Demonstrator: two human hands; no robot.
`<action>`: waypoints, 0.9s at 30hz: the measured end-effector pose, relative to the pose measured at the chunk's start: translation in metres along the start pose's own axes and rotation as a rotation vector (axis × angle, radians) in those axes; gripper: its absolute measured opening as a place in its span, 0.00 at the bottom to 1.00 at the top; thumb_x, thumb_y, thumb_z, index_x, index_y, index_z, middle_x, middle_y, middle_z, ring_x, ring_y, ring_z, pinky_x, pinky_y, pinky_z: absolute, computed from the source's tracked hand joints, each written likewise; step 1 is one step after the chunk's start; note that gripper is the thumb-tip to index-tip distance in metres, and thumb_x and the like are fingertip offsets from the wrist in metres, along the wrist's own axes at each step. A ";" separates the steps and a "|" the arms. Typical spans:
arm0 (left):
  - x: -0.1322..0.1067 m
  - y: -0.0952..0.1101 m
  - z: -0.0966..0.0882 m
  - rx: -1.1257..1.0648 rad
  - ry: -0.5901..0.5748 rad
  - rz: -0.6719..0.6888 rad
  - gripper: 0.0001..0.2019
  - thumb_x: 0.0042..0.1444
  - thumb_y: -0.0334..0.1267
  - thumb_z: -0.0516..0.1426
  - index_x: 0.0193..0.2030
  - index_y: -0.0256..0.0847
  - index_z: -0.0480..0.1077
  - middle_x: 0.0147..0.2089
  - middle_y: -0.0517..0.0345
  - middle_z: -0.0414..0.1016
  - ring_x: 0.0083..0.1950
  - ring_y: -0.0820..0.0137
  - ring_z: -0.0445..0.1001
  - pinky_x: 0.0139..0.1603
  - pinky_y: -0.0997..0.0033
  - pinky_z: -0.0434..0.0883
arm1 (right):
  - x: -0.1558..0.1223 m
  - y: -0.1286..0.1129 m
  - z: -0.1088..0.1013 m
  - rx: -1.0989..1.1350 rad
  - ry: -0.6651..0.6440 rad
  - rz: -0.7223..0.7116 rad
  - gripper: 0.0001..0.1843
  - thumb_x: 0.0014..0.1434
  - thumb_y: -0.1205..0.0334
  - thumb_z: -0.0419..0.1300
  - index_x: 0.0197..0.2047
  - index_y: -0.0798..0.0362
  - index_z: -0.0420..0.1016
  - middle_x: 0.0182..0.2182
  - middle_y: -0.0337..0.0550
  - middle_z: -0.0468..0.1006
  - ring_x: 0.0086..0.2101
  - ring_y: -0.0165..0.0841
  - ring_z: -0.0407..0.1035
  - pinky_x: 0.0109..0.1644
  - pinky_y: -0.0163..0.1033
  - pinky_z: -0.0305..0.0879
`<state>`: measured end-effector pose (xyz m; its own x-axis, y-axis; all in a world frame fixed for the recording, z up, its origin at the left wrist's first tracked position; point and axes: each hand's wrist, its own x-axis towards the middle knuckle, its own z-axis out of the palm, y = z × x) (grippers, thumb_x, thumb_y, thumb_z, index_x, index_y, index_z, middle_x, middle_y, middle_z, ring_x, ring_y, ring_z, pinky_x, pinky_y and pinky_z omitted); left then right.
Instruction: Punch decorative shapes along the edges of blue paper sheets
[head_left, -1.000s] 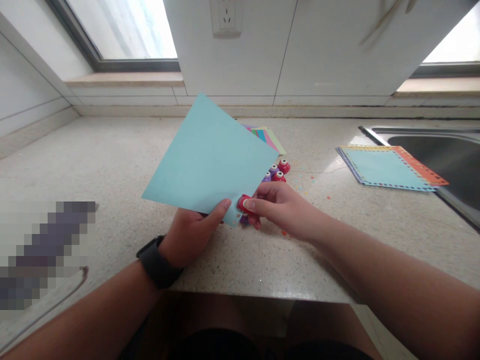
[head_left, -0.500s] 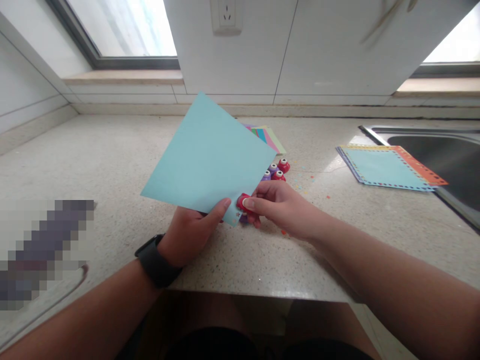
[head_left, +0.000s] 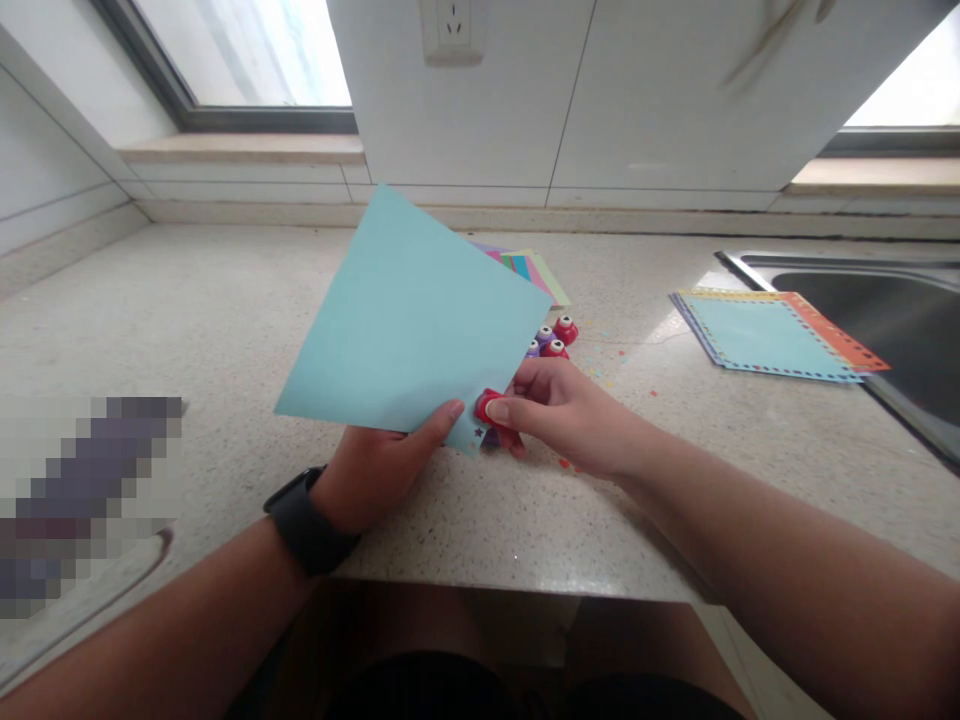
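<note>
The person wears a black wristwatch (head_left: 313, 522) and dark clothing (head_left: 420, 688).

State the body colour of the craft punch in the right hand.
Red: the craft punch in the right hand, seen best in the head view.

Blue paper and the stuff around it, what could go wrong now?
The red punch in the right hand sits close to a star-shaped hole in the blue paper, so another cut there might overlap it. The left hand has its thumb nearby, which could perhaps get pinched. The stack of sheets overlaps the sink's edge, so a bump might knock some in.
</note>
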<state>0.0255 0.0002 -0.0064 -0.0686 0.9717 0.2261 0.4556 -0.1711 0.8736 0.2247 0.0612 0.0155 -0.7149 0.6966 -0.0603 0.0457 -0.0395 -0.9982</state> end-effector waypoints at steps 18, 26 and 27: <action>0.001 0.004 -0.001 -0.006 0.032 -0.018 0.14 0.57 0.43 0.60 0.21 0.47 0.67 0.16 0.63 0.67 0.27 0.64 0.74 0.35 0.64 0.76 | -0.002 0.000 -0.012 0.083 0.090 -0.009 0.14 0.59 0.52 0.66 0.31 0.53 0.71 0.26 0.40 0.75 0.25 0.30 0.70 0.30 0.38 0.67; 0.001 -0.001 0.000 -0.191 0.041 -0.163 0.17 0.58 0.45 0.60 0.21 0.43 0.65 0.20 0.64 0.68 0.22 0.71 0.69 0.25 0.70 0.70 | -0.009 -0.010 -0.032 -0.113 0.251 -0.063 0.13 0.61 0.51 0.63 0.34 0.52 0.73 0.25 0.39 0.71 0.25 0.31 0.67 0.27 0.39 0.62; 0.001 -0.002 0.000 -0.218 0.036 -0.177 0.16 0.58 0.46 0.60 0.23 0.42 0.66 0.21 0.64 0.68 0.22 0.71 0.69 0.24 0.71 0.69 | -0.011 -0.012 -0.034 -0.219 0.268 -0.077 0.13 0.62 0.51 0.62 0.35 0.52 0.74 0.25 0.39 0.71 0.25 0.31 0.66 0.28 0.39 0.61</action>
<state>0.0246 0.0018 -0.0083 -0.1634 0.9838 0.0733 0.2319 -0.0339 0.9722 0.2558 0.0786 0.0282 -0.5148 0.8560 0.0469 0.1679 0.1543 -0.9736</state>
